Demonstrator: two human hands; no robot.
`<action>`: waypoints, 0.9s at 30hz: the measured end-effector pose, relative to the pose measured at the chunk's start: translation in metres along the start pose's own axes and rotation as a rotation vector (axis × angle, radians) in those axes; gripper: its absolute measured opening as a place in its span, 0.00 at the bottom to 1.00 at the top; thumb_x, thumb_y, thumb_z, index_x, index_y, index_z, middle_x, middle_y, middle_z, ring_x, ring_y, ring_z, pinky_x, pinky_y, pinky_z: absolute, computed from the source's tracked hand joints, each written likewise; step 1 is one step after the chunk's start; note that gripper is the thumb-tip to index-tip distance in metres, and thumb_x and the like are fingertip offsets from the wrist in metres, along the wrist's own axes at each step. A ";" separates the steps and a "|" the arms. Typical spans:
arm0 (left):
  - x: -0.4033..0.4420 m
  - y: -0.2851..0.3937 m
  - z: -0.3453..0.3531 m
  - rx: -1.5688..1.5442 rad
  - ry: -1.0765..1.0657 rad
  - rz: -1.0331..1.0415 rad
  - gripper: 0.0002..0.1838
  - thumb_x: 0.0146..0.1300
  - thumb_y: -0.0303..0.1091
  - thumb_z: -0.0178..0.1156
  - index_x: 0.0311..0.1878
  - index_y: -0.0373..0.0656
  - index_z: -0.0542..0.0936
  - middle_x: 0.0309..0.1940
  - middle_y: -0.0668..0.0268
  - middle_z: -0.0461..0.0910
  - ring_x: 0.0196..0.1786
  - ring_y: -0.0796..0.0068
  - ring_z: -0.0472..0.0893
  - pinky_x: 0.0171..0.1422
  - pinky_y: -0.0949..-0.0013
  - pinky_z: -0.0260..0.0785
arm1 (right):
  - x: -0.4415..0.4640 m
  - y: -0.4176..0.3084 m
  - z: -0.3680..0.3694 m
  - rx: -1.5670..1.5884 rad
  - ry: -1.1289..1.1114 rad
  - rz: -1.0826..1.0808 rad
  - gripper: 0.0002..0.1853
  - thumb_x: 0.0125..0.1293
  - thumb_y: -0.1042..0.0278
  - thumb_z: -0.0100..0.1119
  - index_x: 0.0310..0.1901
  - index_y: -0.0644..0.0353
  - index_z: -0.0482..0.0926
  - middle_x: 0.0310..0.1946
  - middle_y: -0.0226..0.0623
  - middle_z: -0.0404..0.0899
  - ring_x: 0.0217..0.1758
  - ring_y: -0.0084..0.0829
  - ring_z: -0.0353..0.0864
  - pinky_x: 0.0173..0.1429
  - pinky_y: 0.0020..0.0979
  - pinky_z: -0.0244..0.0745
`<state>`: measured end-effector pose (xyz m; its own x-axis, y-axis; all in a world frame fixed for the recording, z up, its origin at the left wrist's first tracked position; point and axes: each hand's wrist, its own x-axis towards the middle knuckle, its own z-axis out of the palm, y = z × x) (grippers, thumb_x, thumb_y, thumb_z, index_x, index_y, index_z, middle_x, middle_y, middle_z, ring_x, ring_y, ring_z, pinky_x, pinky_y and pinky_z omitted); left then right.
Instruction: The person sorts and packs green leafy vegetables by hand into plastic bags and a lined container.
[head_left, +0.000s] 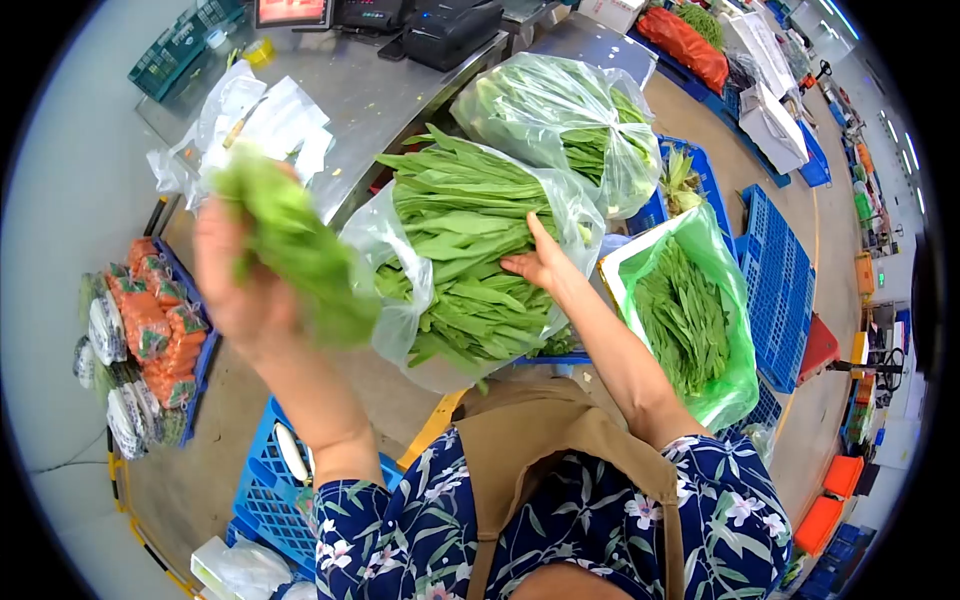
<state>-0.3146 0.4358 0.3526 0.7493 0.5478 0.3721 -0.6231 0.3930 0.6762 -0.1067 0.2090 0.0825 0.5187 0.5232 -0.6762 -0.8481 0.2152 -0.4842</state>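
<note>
A bunch of long green leafy vegetables (310, 250) is in my left hand (235, 275), raised at the left; both are smeared by motion. My right hand (538, 262) lies on a large pile of the same leafy greens (450, 210), thumb and fingers apart, touching the leaves. That pile fills an open clear plastic bag (408, 265) in front of me. Behind it stands a tied clear bag of greens (560, 115). To the right, a box lined with a green plastic bag (735, 345) holds more leafy greens (685, 315).
A metal table (370, 100) at the back carries white plastic bags (265, 120), yellow tape (259, 52) and a black device (450, 35). Blue crates (275, 480) stand near my left side. Bagged carrots (150, 320) sit far left, blue pallets (775, 285) at right.
</note>
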 end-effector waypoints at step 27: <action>-0.257 -0.576 -0.097 0.337 0.957 -1.546 0.09 0.67 0.29 0.51 0.47 0.39 0.76 0.48 0.57 0.76 0.47 0.58 0.77 0.39 0.55 0.82 | -0.219 -0.036 -0.356 -0.681 0.666 -0.424 0.26 0.60 0.65 0.59 0.57 0.73 0.71 0.36 0.45 0.81 0.37 0.34 0.81 0.41 0.32 0.77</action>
<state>-0.1701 0.1398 -0.1944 0.0964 0.1150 -0.9887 0.5665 0.8104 0.1495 -0.1517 -0.2066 0.0503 0.8899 -0.0920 -0.4467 -0.4495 -0.3436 -0.8246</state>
